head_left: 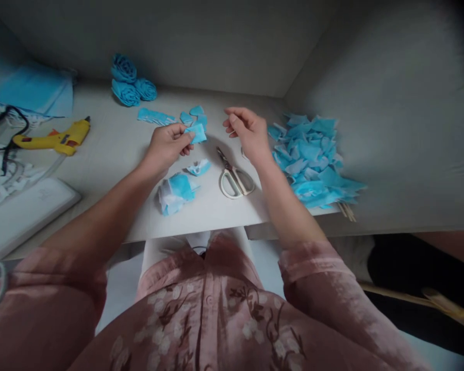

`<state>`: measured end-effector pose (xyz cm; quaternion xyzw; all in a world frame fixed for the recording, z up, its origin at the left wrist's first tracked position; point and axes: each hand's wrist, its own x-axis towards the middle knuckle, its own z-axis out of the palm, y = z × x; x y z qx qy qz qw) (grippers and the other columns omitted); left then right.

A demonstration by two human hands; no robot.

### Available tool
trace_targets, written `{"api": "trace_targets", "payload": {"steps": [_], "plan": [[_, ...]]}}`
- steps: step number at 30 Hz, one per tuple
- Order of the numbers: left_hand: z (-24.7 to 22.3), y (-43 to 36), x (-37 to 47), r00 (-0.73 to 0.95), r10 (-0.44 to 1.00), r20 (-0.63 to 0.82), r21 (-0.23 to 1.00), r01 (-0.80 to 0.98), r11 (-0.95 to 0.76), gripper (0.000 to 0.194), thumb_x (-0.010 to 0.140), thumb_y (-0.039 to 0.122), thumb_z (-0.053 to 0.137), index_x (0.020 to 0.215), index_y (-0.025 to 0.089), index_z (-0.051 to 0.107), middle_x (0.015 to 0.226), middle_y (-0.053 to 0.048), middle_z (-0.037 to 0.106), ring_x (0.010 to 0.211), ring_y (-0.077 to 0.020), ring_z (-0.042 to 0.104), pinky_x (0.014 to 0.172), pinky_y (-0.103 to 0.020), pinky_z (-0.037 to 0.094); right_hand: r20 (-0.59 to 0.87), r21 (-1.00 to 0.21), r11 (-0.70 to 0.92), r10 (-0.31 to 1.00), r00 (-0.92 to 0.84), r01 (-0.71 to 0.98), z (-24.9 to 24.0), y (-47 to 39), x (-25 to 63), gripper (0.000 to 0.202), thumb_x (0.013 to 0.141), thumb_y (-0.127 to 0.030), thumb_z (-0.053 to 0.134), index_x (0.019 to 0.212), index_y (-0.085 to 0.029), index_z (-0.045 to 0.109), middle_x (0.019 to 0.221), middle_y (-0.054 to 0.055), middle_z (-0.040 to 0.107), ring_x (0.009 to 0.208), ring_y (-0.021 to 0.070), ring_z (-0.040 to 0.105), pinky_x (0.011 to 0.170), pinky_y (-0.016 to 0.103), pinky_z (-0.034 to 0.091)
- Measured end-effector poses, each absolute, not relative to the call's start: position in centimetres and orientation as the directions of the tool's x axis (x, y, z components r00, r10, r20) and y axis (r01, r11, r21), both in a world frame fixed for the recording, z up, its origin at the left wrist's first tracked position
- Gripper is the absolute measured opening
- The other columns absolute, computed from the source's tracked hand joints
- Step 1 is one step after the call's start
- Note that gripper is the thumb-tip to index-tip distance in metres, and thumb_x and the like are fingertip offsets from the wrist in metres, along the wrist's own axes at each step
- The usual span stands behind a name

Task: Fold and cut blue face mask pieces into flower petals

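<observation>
My left hand (pixel 170 146) pinches a small folded piece of blue fabric (pixel 196 134) between thumb and fingers. Across from it, my right hand (pixel 247 129) is raised with loosely bent fingers apart and nothing visible in them. Several small blue cut pieces (pixel 197 111) and a fringed blue strip (pixel 156 117) lie just beyond my left hand. Scissors (pixel 235 178) with pale handles rest on the table between my forearms, blades pointing away. Nearer to me are a crumpled blue and white bundle (pixel 177 193) and a smaller scrap (pixel 199 167).
Three blue fabric roses (pixel 128 82) sit at the back. To the left are a yellow glue gun (pixel 58 139), stacked blue sheets (pixel 34 90), white strips (pixel 7 178) and a white box-like object (pixel 34 211). A heap of blue fabric scraps (pixel 313 154) lies right, thin sticks (pixel 347 210) protruding beneath.
</observation>
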<state>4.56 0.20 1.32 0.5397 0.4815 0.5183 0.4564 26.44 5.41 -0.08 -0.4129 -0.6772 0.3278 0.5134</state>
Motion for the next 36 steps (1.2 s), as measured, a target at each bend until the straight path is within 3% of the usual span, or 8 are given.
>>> {"api": "trace_targets", "payload": {"steps": [3, 6, 11, 14, 21, 25, 32, 36], "plan": [[1.4, 0.2, 4.5, -0.019, 0.996, 0.091, 0.995, 0.046, -0.09, 0.025, 0.088, 0.008, 0.062, 0.065, 0.017, 0.062, 0.055, 0.003, 0.06, 0.047, -0.0055, 0.051, 0.049, -0.016, 0.04, 0.379, -0.809, 0.425, 0.905, -0.191, 0.406, 0.8, 5.0, 27.7, 0.034, 0.096, -0.046, 0.063, 0.113, -0.019, 0.073, 0.091, 0.003, 0.076, 0.078, 0.0146, 0.068, 0.074, 0.029, 0.054], [1.5, 0.3, 4.5, -0.03, 0.995, 0.098, 0.995, 0.04, -0.096, 0.027, 0.089, 0.007, 0.061, 0.064, 0.018, 0.059, 0.054, 0.003, 0.06, 0.046, -0.0054, 0.05, 0.048, -0.016, 0.04, 0.309, -0.689, 0.398, 0.917, -0.251, 0.606, 0.9, 3.3, 28.5, 0.022, 0.091, -0.026, 0.064, 0.107, -0.016, 0.077, 0.093, 0.005, 0.079, 0.081, 0.0167, 0.069, 0.078, 0.031, 0.053], [1.5, 0.6, 4.5, -0.048, 0.994, 0.101, 0.995, 0.031, -0.099, 0.03, 0.089, 0.003, 0.059, 0.063, 0.017, 0.057, 0.053, 0.004, 0.059, 0.044, -0.0051, 0.049, 0.047, -0.016, 0.04, 0.212, -0.497, 0.361, 0.932, -0.294, 0.789, -0.8, 0.0, 28.9, 0.021, 0.088, -0.017, 0.064, 0.102, -0.017, 0.08, 0.102, 0.007, 0.081, 0.092, 0.0215, 0.072, 0.086, 0.033, 0.052], [1.6, 0.5, 4.5, -0.049, 0.995, 0.084, 0.996, 0.038, -0.083, 0.03, 0.089, 0.003, 0.059, 0.063, 0.017, 0.057, 0.053, 0.004, 0.059, 0.043, -0.0048, 0.049, 0.047, -0.016, 0.04, 0.239, -0.441, 0.368, 0.927, -0.288, 0.818, -1.9, -1.0, 28.6, 0.024, 0.088, -0.014, 0.062, 0.104, -0.017, 0.08, 0.106, 0.01, 0.08, 0.098, 0.0235, 0.072, 0.091, 0.034, 0.052], [1.7, 0.2, 4.5, -0.025, 0.995, 0.093, 0.994, 0.056, -0.092, 0.029, 0.089, 0.003, 0.059, 0.063, 0.016, 0.058, 0.053, 0.004, 0.06, 0.043, -0.0047, 0.049, 0.047, -0.016, 0.04, 0.338, -0.471, 0.344, 0.921, -0.194, 0.812, -3.6, -0.9, 28.0, 0.019, 0.092, -0.017, 0.06, 0.099, -0.018, 0.078, 0.097, 0.008, 0.079, 0.089, 0.0212, 0.071, 0.084, 0.031, 0.051], [1.8, 0.0, 4.6, -0.002, 0.995, 0.096, 0.994, 0.055, -0.096, 0.028, 0.089, 0.005, 0.061, 0.064, 0.016, 0.058, 0.054, 0.004, 0.06, 0.044, -0.0045, 0.05, 0.049, -0.015, 0.041, 0.306, -0.537, 0.267, 0.946, -0.111, 0.8, -4.2, -0.5, 27.9, 0.017, 0.094, -0.021, 0.059, 0.098, -0.017, 0.074, 0.087, 0.005, 0.078, 0.078, 0.0195, 0.069, 0.076, 0.03, 0.048], [2.2, -0.5, 4.9, 0.033, 0.996, 0.079, 0.995, 0.056, -0.081, 0.024, 0.087, 0.008, 0.062, 0.065, 0.016, 0.059, 0.055, 0.003, 0.06, 0.047, -0.0057, 0.051, 0.05, -0.016, 0.04, 0.298, -0.688, 0.27, 0.951, -0.078, 0.674, -4.7, -0.2, 28.2, 0.015, 0.096, -0.023, 0.053, 0.098, -0.018, 0.066, 0.083, 0.004, 0.078, 0.076, 0.0189, 0.071, 0.079, 0.031, 0.051], [2.3, -0.7, 5.0, 0.084, 0.994, 0.07, 0.995, 0.068, -0.076, 0.026, 0.085, 0.008, 0.063, 0.061, 0.016, 0.058, 0.053, 0.003, 0.059, 0.047, -0.0053, 0.05, 0.05, -0.016, 0.039, 0.526, -0.64, 0.386, 0.851, 0.012, 0.664, -3.4, -1.2, 27.7, 0.019, 0.099, -0.03, 0.053, 0.1, -0.02, 0.069, 0.091, 0.005, 0.077, 0.083, 0.0187, 0.07, 0.081, 0.032, 0.052]]}}
